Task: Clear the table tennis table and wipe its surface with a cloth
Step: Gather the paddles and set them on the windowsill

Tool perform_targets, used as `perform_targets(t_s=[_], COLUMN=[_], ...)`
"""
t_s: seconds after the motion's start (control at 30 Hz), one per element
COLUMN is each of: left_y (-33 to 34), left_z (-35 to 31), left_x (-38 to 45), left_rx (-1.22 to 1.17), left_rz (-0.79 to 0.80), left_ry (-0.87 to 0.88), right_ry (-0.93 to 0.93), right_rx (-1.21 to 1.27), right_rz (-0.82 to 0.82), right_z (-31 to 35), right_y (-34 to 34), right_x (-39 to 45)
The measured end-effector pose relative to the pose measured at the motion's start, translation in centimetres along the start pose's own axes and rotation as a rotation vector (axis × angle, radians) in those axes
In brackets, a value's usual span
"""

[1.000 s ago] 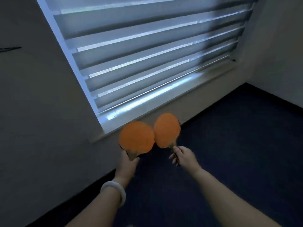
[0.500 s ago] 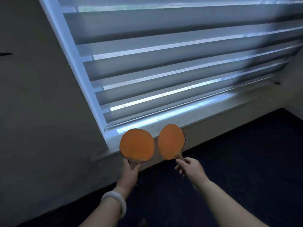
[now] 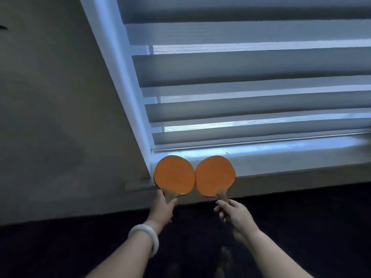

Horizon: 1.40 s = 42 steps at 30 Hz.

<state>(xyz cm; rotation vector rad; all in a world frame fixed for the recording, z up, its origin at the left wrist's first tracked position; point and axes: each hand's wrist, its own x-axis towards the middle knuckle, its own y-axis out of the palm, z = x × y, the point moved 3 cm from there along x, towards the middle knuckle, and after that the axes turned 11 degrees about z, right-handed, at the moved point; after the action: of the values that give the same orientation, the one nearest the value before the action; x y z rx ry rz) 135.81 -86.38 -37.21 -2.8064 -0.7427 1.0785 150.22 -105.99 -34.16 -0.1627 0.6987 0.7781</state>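
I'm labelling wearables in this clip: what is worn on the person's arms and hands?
Both forearms are bare, with no sleeves in view. The left wrist carries a smooth, rounded white bangle. The right hand and its wrist show no glove, ring or band.

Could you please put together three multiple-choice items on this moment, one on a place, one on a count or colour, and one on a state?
1. Where are the paddle blades?
A. In front of the window sill
B. Lying on the floor
C. Inside a bag

2. What colour are the paddle faces?
A. Green
B. Orange
C. White

3. How is the right hand engaged?
A. Empty, fingers straight
B. Flat on the wall
C. Gripping a paddle handle

Answers:
1 A: the left paddle and right paddle are held up against the window sill.
2 B: both faces show orange.
3 C: the right hand curls round its handle, as the left hand does round its own.
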Motion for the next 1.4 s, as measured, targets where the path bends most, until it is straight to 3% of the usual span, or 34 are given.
perform_targets(t_s=[0.37, 0.67, 0.77, 0.9, 1.4], left_y=[0.2, 1.2, 1.0, 0.6, 1.6], left_z=[-0.6, -2.4, -2.2, -0.8, -1.7], left_x=[4.6, 6.8, 6.7, 5.7, 6.3], left_rx=[-0.08, -0.05, 0.023, 0.006, -0.008], left_rz=[-0.011, 0.062, 0.107, 0.048, -0.03], left_ry=[-0.139, -0.157, -0.164, -0.186, -0.118], right_ry=[0.022, 0.141, 0.208, 0.215, 0.197], right_rx=[0.128, 0.257, 0.185, -0.002, -0.178], right_rz=[0.006, 0.197, 0.23, 0.211, 0.184], right_z=[0.6, 1.6, 1.7, 2.0, 1.2], right_y=[-2.0, -0.3, 0.4, 1.2, 3.9], right_x=[4.6, 6.7, 7.5, 8.6, 11.9])
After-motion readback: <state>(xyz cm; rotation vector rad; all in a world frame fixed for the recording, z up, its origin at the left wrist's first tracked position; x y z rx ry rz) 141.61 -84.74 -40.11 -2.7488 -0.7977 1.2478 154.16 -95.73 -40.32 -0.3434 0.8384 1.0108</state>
